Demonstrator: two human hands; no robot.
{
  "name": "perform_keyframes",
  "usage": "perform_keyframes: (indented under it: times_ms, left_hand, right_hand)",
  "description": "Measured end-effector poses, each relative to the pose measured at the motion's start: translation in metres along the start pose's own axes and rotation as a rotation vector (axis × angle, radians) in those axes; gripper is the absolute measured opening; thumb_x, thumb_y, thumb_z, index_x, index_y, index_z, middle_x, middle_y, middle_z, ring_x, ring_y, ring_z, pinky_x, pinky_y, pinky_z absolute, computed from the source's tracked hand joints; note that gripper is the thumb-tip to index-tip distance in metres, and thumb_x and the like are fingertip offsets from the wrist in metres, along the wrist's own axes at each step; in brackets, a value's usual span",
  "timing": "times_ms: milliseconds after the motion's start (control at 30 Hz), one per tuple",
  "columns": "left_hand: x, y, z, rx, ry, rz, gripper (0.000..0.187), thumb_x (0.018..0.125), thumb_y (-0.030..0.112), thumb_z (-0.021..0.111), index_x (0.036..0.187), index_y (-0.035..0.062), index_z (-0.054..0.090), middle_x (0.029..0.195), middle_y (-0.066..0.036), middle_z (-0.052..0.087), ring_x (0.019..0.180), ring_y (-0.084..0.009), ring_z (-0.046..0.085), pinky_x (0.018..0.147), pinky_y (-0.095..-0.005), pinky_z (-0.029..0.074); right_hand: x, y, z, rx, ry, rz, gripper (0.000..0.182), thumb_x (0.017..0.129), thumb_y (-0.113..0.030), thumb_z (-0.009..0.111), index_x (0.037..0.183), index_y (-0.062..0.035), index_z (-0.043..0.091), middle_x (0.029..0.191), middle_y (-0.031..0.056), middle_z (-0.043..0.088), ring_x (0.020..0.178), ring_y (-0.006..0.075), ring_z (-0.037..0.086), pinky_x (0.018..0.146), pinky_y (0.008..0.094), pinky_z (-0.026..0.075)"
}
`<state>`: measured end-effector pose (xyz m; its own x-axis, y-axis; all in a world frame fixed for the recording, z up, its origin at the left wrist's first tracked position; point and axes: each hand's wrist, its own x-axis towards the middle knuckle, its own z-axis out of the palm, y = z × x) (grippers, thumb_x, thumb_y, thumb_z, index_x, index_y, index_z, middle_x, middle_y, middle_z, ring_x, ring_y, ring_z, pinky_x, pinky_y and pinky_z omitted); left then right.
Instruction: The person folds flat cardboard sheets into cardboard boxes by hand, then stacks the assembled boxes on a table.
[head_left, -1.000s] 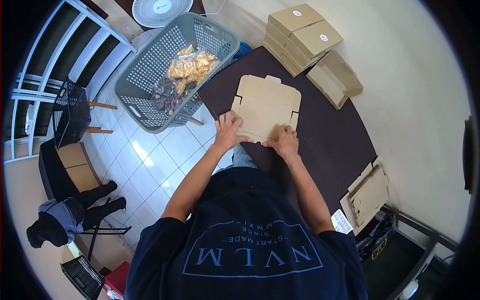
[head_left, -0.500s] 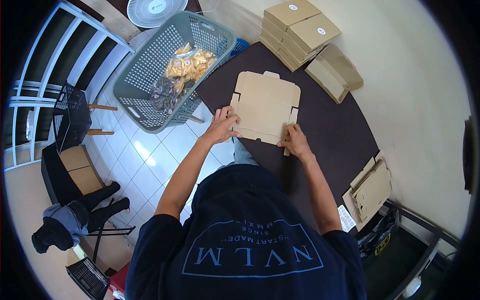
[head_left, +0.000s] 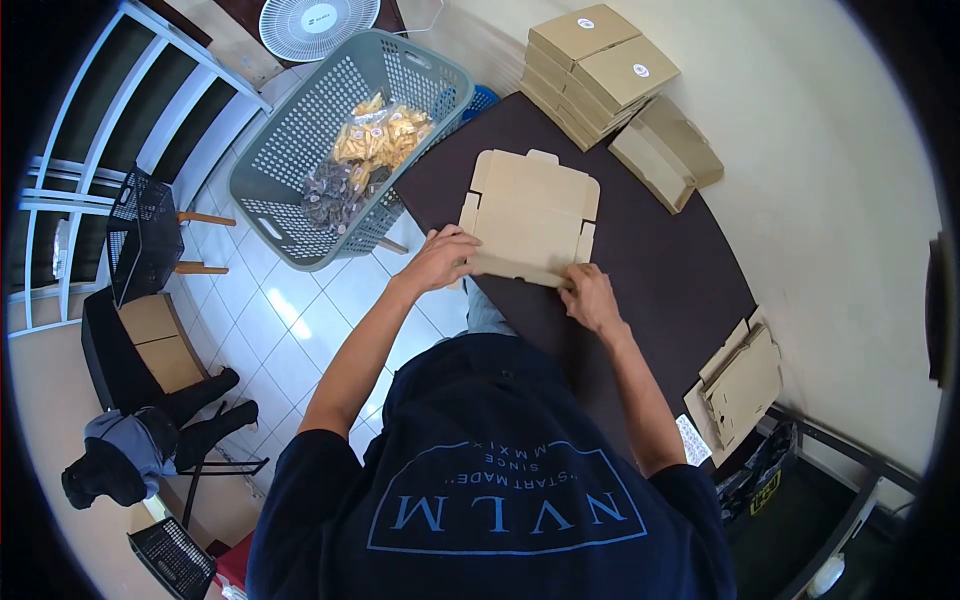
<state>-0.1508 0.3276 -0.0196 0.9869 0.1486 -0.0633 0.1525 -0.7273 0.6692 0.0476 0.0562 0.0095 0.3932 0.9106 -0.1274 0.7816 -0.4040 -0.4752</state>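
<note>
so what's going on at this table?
A person has both hands on a cardboard blank on the dark table: left hand at its near left corner, right hand at the near right. The near edge looks turned up; the rest lies mostly flat, so it isn't a box yet. Stickered boxes are stacked at the far end, with an open box beside them. Bagged goods sit in the grey-green basket to the left.

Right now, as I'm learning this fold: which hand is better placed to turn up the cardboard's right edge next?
Probably the right hand: it is at the near right corner of the cardboard, where that edge begins. The left hand is across at the near left corner.
</note>
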Motion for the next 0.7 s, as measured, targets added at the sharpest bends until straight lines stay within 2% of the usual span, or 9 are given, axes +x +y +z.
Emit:
perform_keyframes:
  times_ms: [33, 167, 233, 267, 333, 367, 467, 533, 700]
  left_hand:
    - [0.002, 0.001, 0.001, -0.061, 0.011, -0.058, 0.036, 0.082, 0.029, 0.077, 0.111, 0.0106, 0.067, 0.124, -0.004, 0.064, 0.122, -0.0258, 0.049, 0.098, -0.0458, 0.035]
    - [0.018, 0.013, 0.006, -0.009, 0.087, -0.147, 0.039, 0.081, 0.032, 0.078, 0.111, 0.0112, 0.065, 0.118, -0.005, 0.065, 0.114, -0.0272, 0.051, 0.092, -0.0455, 0.037]
    - [0.026, 0.022, 0.015, 0.111, 0.201, -0.207, 0.051, 0.074, 0.038, 0.083, 0.114, 0.0139, 0.062, 0.115, -0.006, 0.061, 0.109, -0.0281, 0.05, 0.087, -0.0444, 0.036]
    - [0.029, 0.028, 0.019, 0.113, 0.199, -0.207, 0.051, 0.074, 0.038, 0.083, 0.114, 0.0139, 0.062, 0.115, -0.006, 0.061, 0.109, -0.0281, 0.05, 0.087, -0.0444, 0.036]
    - [0.034, 0.042, 0.022, 0.183, 0.237, -0.31, 0.064, 0.064, 0.044, 0.088, 0.114, 0.0167, 0.06, 0.117, -0.006, 0.054, 0.11, -0.0284, 0.046, 0.085, -0.045, 0.034]
    - [0.036, 0.046, 0.023, 0.181, 0.231, -0.308, 0.064, 0.064, 0.044, 0.088, 0.114, 0.0167, 0.06, 0.117, -0.006, 0.054, 0.11, -0.0284, 0.046, 0.085, -0.045, 0.034]
    - [0.039, 0.049, 0.026, 0.177, 0.213, -0.385, 0.073, 0.059, 0.045, 0.091, 0.118, 0.0181, 0.058, 0.123, -0.007, 0.048, 0.114, -0.0305, 0.042, 0.087, -0.0458, 0.033]
    - [0.037, 0.051, 0.029, 0.202, 0.242, -0.401, 0.075, 0.061, 0.05, 0.09, 0.121, 0.0187, 0.057, 0.127, -0.01, 0.045, 0.118, -0.0325, 0.039, 0.092, -0.0466, 0.032]
    - [0.035, 0.055, 0.038, 0.224, 0.286, -0.406, 0.079, 0.06, 0.047, 0.091, 0.125, 0.0195, 0.056, 0.13, -0.013, 0.043, 0.121, -0.0343, 0.037, 0.094, -0.0485, 0.031]
  right_hand:
    - [0.003, 0.001, -0.002, 0.032, -0.05, 0.078, 0.038, 0.077, -0.01, 0.077, 0.112, -0.0036, 0.062, 0.115, 0.0156, 0.063, 0.113, 0.0349, 0.055, 0.089, 0.0475, 0.05]
    - [0.023, 0.012, 0.007, 0.028, -0.033, 0.208, 0.045, 0.078, -0.013, 0.077, 0.117, -0.0039, 0.058, 0.117, 0.0153, 0.062, 0.113, 0.0372, 0.055, 0.088, 0.0485, 0.051]
    - [0.032, -0.004, 0.004, -0.062, 0.101, 0.226, 0.051, 0.078, -0.019, 0.079, 0.122, -0.0065, 0.057, 0.123, 0.0154, 0.057, 0.116, 0.0388, 0.052, 0.09, 0.0528, 0.049]
    - [0.035, -0.012, 0.004, -0.06, 0.102, 0.227, 0.051, 0.078, -0.019, 0.079, 0.122, -0.0065, 0.057, 0.123, 0.0154, 0.057, 0.116, 0.0388, 0.052, 0.09, 0.0528, 0.049]
    - [0.042, -0.031, 0.004, -0.11, 0.087, 0.263, 0.059, 0.076, -0.027, 0.083, 0.126, -0.0103, 0.056, 0.129, 0.0157, 0.052, 0.121, 0.0394, 0.048, 0.09, 0.0592, 0.047]
    - [0.046, -0.039, 0.004, -0.109, 0.031, 0.337, 0.068, 0.072, -0.034, 0.087, 0.129, -0.0132, 0.055, 0.134, 0.0141, 0.047, 0.126, 0.0377, 0.044, 0.093, 0.0619, 0.043]
    - [0.051, -0.057, 0.005, -0.149, 0.007, 0.418, 0.075, 0.068, -0.04, 0.089, 0.13, -0.0143, 0.055, 0.135, 0.0122, 0.046, 0.127, 0.0376, 0.042, 0.097, 0.0611, 0.04]
    - [0.055, -0.058, 0.003, -0.127, -0.011, 0.454, 0.079, 0.067, -0.041, 0.09, 0.131, -0.0143, 0.054, 0.136, 0.0118, 0.046, 0.129, 0.0374, 0.041, 0.098, 0.0606, 0.039]
    - [0.068, -0.059, -0.001, -0.1, -0.081, 0.579, 0.089, 0.063, -0.044, 0.091, 0.135, -0.0129, 0.049, 0.138, 0.0115, 0.044, 0.131, 0.0371, 0.039, 0.099, 0.0605, 0.038]
